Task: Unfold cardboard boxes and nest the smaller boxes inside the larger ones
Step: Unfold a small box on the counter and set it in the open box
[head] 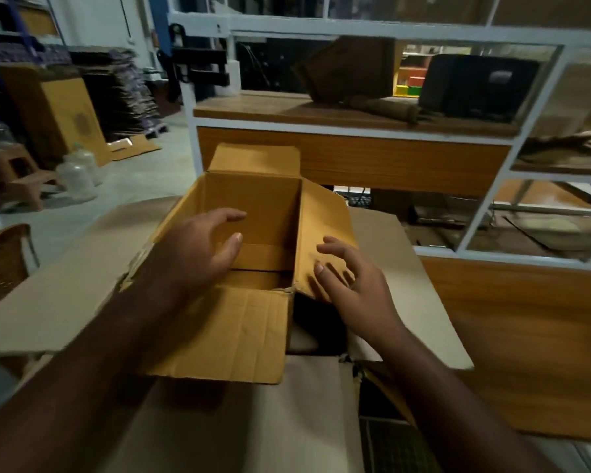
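A small tan cardboard box (263, 206) stands open in front of me, its four top flaps spread outward. It sits in the opening of a larger, paler box whose wide flaps (58, 295) spread left, right and toward me. My left hand (202, 247) hovers over the small box's left wall, fingers spread and reaching into the opening, holding nothing. My right hand (348, 278) rests with fingers apart against the small box's right flap (325, 220). A dark gap shows beside the small box's near right corner.
A white-framed shelving unit with wooden boards (352, 158) stands right behind the boxes. A wooden panel (519, 336) is at the right. At far left are stacked flat cartons (62, 110), a brown stool (21, 179), plastic jars (79, 175) and a woven chair (4, 261).
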The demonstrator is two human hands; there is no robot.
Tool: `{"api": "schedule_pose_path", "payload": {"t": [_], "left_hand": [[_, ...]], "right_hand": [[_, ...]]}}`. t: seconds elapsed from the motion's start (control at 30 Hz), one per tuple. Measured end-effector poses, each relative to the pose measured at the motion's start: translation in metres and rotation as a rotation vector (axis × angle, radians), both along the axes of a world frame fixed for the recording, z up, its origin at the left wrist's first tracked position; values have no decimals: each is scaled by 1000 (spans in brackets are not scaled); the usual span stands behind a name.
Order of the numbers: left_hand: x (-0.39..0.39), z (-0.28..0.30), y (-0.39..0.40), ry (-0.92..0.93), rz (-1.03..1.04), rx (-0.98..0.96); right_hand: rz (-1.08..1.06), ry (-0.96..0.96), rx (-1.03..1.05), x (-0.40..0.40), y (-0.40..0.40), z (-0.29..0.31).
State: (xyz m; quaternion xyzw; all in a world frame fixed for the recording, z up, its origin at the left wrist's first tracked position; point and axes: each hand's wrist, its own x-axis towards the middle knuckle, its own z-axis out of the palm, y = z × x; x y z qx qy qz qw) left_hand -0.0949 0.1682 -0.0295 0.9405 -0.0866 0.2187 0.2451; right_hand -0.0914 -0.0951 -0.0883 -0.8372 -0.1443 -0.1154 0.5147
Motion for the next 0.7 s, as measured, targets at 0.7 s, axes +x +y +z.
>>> {"api": "schedule_pose_path", "payload": {"t": [0.7], "left_hand": [[20,-16,-300,239,-486,166]], "right_hand": [[-100,-19,183,-6,-283,-37]]}}
